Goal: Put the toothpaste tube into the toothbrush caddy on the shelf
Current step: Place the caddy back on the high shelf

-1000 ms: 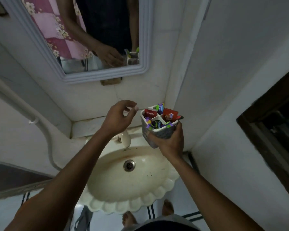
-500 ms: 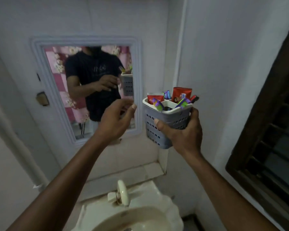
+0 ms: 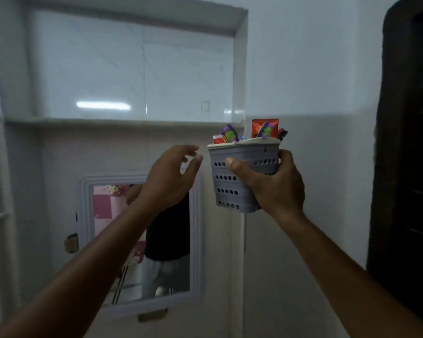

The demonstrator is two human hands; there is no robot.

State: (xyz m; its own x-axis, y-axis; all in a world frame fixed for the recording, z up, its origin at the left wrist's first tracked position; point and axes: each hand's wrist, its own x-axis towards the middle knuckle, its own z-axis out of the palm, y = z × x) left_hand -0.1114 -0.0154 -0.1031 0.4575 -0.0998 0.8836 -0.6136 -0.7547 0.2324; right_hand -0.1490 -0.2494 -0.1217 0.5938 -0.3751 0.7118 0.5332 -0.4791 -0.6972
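A: Two hands in frame, both raised at mid-height. Right hand (image 3: 269, 184) is wrapped around the grey perforated toothbrush caddy (image 3: 239, 176), thumb (image 3: 237, 165) pressed across the front wall, the other fingers hidden behind the right side. Firm grasp, caddy off any surface.

B: Left hand (image 3: 171, 176)?

A: Holds nothing. Fingers loosely curled and spread, fingertips just beside the caddy's left wall, near the rim; whether they touch it I cannot tell.

B: Toothpaste tube?

A: Red toothpaste tube (image 3: 264, 126) stands in the caddy, right rear part of it, flat crimped end sticking above the white rim (image 3: 244, 142). Long axis close to vertical, crimp end up. Which compartment I cannot tell from this low angle. Purple-and-green toothbrush heads (image 3: 228, 134) also rise above the rim, and a second red end (image 3: 216, 139) shows at the left.

B: Caddy attitude?

A: Roughly upright, rim tipped slightly, opening upward.

B: Edges and room?

A: Shelf ledge (image 3: 122, 121) runs across centre-left of the frame, its front edge slightly above the caddy's rim. Recess (image 3: 132, 69) above it is bare tile, open. Recess's right jamb (image 3: 238, 76) stands directly above the caddy. Dark wooden frame (image 3: 408, 142) fills the right edge, well apart from the right hand. Mirror (image 3: 142, 240) sits lower centre, behind the left forearm.
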